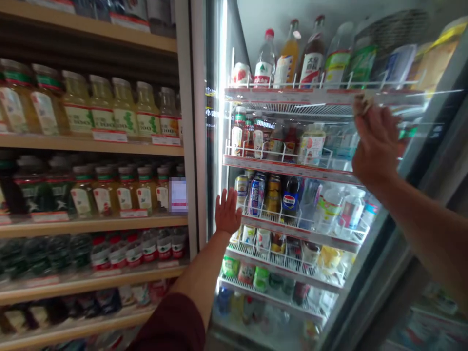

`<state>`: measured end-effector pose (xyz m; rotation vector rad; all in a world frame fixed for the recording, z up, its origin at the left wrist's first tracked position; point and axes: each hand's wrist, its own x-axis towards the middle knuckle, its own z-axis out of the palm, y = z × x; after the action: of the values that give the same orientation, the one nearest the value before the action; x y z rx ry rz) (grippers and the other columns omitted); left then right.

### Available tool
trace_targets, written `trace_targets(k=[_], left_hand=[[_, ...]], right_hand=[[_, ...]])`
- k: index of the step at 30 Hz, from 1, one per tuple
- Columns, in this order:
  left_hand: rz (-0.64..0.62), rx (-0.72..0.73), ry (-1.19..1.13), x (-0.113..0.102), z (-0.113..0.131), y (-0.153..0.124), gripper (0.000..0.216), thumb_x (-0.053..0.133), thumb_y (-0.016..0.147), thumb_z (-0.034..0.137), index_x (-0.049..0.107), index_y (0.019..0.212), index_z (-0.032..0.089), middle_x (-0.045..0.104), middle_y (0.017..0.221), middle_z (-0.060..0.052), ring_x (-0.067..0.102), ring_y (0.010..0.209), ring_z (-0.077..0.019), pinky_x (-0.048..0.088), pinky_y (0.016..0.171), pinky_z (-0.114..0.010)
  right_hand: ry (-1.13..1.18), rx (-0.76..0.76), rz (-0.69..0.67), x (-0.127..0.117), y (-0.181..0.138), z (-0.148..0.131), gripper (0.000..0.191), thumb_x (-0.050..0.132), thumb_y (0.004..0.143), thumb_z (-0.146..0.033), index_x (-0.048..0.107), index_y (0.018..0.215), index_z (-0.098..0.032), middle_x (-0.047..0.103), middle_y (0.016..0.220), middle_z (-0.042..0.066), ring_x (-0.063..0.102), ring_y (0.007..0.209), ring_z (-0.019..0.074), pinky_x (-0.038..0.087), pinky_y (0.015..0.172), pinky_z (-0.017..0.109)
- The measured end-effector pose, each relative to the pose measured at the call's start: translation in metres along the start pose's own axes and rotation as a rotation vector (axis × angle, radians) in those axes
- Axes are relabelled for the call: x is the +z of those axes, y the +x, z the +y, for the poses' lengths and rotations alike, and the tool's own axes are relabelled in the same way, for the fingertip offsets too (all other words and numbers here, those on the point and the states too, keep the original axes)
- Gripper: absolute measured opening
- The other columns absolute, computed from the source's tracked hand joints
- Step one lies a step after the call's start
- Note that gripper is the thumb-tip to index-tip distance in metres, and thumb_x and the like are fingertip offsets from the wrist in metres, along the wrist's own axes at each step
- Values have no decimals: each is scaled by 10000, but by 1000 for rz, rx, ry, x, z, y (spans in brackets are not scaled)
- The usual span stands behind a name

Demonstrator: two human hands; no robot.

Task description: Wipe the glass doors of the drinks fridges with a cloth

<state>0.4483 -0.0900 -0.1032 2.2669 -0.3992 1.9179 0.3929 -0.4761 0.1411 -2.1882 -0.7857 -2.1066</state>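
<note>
My left hand (228,212) is raised, fingers stretched out, beside the left edge of a lit drinks fridge; it appears to rest flat on the glass door (340,114). My right hand (380,146) reaches to the upper right of the same door. Under its fingertips is a small crumpled, pale brown cloth (361,103), partly hidden by the fingers and blurred. Behind the glass, several bottles and cans stand on white wire shelves, among them a red-capped water bottle (265,61) and a dark blue can (291,195).
To the left, wooden shelves (91,141) hold rows of juice bottles (122,109) and other drinks, with price labels along the edges. A grey door frame (356,263) slants down at the right. Light reflections cross the glass.
</note>
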Motion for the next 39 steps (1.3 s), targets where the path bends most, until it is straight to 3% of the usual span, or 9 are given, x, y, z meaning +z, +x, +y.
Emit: trace_targets(k=[6, 8, 13, 15, 20, 27, 31, 34, 39], left_hand=[[20, 16, -1, 0, 0, 0, 632, 345, 1016, 328, 215, 1605, 141, 352, 1613, -128, 140, 1561, -253, 136, 1285, -501], [25, 8, 3, 0, 1, 0, 623, 336, 1017, 322, 223, 1603, 142, 355, 1611, -128, 148, 1560, -253, 140, 1285, -500], [19, 7, 0, -1, 2, 1, 631, 343, 1016, 330, 213, 1606, 149, 351, 1614, -126, 156, 1558, -257, 144, 1284, -504], [38, 23, 9, -2, 2, 3, 641, 344, 1019, 324, 178, 1614, 151, 339, 1620, -123, 135, 1562, -250, 145, 1284, -497], [65, 45, 14, -2, 2, 3, 649, 351, 1020, 313, 155, 1618, 150, 340, 1620, -121, 113, 1565, -241, 136, 1287, -481], [-34, -33, -23, 3, -1, -2, 621, 333, 1008, 347, 270, 1590, 139, 362, 1610, -124, 151, 1561, -261, 133, 1285, -517], [-38, -34, -19, 2, -1, -1, 611, 323, 1009, 351, 301, 1577, 128, 370, 1605, -130, 148, 1562, -256, 124, 1287, -508], [10, 6, 4, 0, 0, 1, 612, 331, 1014, 336, 274, 1586, 125, 365, 1607, -130, 128, 1564, -247, 131, 1287, -488], [51, 14, -1, -1, 3, 3, 624, 343, 1013, 320, 232, 1601, 141, 370, 1606, -125, 135, 1563, -244, 131, 1287, -486]], right_hand=[[249, -718, -486, 4, -52, -14, 724, 305, 959, 1, 233, 1590, -347, 466, 1572, -59, 414, 1458, 110, 414, 1216, 380], [214, -629, -395, -3, -37, 3, 681, 349, 979, -44, 276, 1576, -363, 480, 1560, -58, 390, 1477, 140, 361, 1249, 427], [5, 91, 50, -4, 2, 8, 580, 320, 1021, -135, 323, 1581, -288, 269, 1668, 24, 161, 1568, 295, 218, 1266, 606], [46, 13, 10, 11, -3, -16, 624, 325, 1008, -112, 258, 1601, -293, 256, 1674, 22, 169, 1566, 295, 250, 1252, 619], [217, -658, -450, 41, -2, -61, 665, 384, 951, -51, 348, 1554, -329, 468, 1573, -47, 396, 1477, 161, 425, 1200, 439], [83, -25, -51, 43, 50, -64, 574, 407, 978, -113, 397, 1547, -187, 379, 1625, 80, 223, 1551, 293, 232, 1258, 578], [280, -401, -432, 61, -6, -113, 662, 436, 930, -57, 383, 1547, -291, 446, 1587, -18, 312, 1521, 181, 293, 1264, 457], [352, -687, -687, 61, -17, -118, 615, 425, 953, -66, 399, 1530, -279, 442, 1584, -57, 354, 1492, 116, 290, 1264, 375], [186, -320, -316, 53, 63, -73, 612, 426, 961, -48, 359, 1548, -205, 377, 1630, -1, 230, 1548, 236, 179, 1285, 541]])
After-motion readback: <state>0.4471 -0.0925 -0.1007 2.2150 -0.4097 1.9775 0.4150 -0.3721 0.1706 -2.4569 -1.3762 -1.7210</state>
